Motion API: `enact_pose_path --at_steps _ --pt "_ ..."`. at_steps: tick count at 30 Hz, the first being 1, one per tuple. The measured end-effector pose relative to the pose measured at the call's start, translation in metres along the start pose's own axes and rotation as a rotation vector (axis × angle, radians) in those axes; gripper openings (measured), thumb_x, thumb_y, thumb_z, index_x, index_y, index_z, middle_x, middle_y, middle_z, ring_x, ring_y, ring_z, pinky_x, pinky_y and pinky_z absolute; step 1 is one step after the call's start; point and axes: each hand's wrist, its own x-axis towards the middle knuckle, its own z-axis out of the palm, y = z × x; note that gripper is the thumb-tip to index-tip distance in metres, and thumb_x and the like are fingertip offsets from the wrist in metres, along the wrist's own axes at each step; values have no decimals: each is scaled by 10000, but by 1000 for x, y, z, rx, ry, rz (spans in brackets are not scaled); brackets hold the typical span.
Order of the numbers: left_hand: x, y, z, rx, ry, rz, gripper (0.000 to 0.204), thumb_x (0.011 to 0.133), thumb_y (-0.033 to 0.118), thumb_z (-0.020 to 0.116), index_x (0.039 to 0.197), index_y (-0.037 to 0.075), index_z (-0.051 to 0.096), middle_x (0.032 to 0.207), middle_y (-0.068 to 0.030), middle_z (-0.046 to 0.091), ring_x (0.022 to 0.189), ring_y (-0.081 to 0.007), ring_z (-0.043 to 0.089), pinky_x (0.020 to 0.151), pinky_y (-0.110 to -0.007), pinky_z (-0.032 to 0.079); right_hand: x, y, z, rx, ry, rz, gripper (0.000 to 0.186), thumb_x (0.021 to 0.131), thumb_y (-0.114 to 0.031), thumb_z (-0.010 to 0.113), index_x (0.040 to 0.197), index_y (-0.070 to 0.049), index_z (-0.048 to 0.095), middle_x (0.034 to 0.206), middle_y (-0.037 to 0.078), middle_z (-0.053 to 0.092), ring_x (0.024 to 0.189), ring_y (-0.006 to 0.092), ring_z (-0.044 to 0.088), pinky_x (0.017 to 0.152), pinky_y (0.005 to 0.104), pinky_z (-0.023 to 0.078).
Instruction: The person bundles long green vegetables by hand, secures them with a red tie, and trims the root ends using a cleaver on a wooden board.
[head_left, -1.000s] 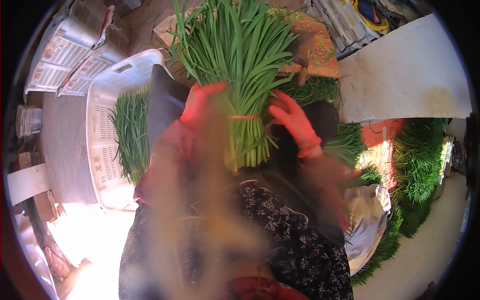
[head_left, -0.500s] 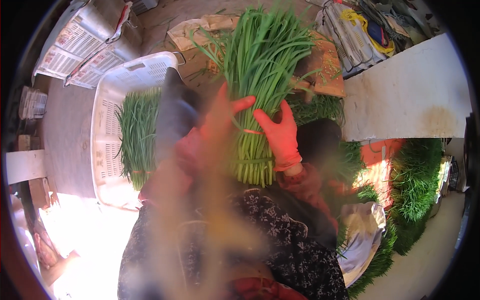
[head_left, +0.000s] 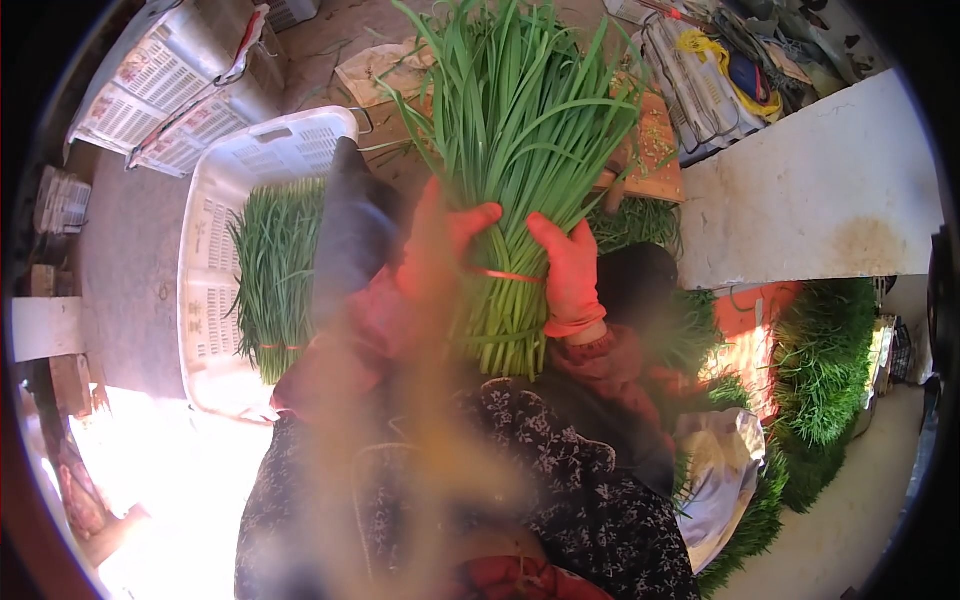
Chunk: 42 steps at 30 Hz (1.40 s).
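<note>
A big upright bunch of long green leafy stalks (head_left: 510, 120), bound round its pale lower part by a thin red band (head_left: 510, 274), stands above my lap. My left hand (head_left: 435, 235), in an orange-red glove, grips its left side with the thumb across the leaves. My right hand (head_left: 567, 270), gloved alike, grips the right side, thumb on the front; its other fingers are behind the stalks. A pale blurry smear hides much of my left wrist and lap. To my left, a white slotted crate (head_left: 205, 300) holds another banded bunch (head_left: 275, 260).
Stacked white crates (head_left: 185, 70) are at upper left. A wooden board (head_left: 660, 145) with green scraps lies behind the bunch. On the right are a white panel (head_left: 790, 190), piled greens (head_left: 825, 350), a red surface (head_left: 740, 320) and a pale sack (head_left: 715, 470). Bundled gear (head_left: 700, 90) sits at upper right.
My right hand has moved from loosely curled at the bunch's side to a grip across its front. The bunch dipped, then rose slightly, its top leaves spreading. The view has shifted a little.
</note>
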Motion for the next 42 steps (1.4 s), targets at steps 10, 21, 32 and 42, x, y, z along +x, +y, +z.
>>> enact_pose_path --at_steps 10,21,32,42 --pt "0 -6 3 -312 -188 -118 532 827 4 643 1325 -9 458 1210 -147 608 1060 -265 621 909 -385 511 20 -42 -49 -815 -17 145 438 863 -243 694 1228 -27 589 998 92 683 899 133 625 796 281 487" --pt "1 -8 21 -92 -100 -130 499 803 -27 660 1275 -10 499 1125 -141 645 962 -262 657 848 -385 536 57 -92 17 -1713 -331 -1124 177 807 -161 665 978 -195 695 711 42 569 694 282 589 598 370 482" --pt "-1 -4 32 -149 -147 -121 526 799 -48 647 1294 -11 472 1118 -147 644 967 -259 655 844 -378 544 72 -108 5 -761 -82 -502 77 889 -99 588 904 -112 663 812 50 645 653 127 579 639 244 485" --pt "0 0 36 -154 -209 -126 540 796 -53 643 1305 -16 468 1143 -143 636 972 -249 653 851 -374 538 77 -105 -9 -1779 -382 -1042 105 818 -168 600 910 -168 652 750 75 598 730 314 627 604 440 506"
